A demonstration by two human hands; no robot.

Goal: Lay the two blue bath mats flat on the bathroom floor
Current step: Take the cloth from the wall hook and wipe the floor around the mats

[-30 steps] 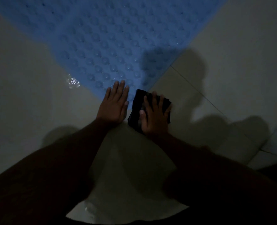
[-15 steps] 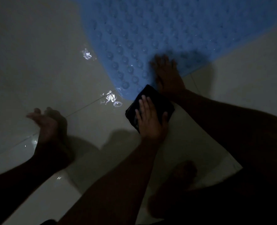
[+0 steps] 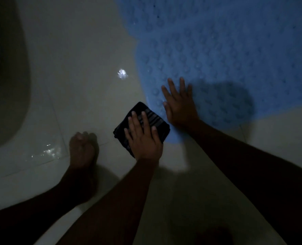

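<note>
One blue bath mat with round bumps lies flat on the pale tiled floor, filling the upper right. My right hand rests flat on its near rounded edge, fingers spread. My left hand presses flat on a folded dark striped cloth that lies on the floor and touches the mat's edge. A second mat is not in view.
My bare foot stands on the tiles left of the cloth. A dark rounded fixture fills the far left edge. Wet patches glint on the floor. The room is dim.
One second ago my right hand lay on the cloth and my left on the mat; now they have swapped. The view swung left, and my foot now stands nearer the cloth.
</note>
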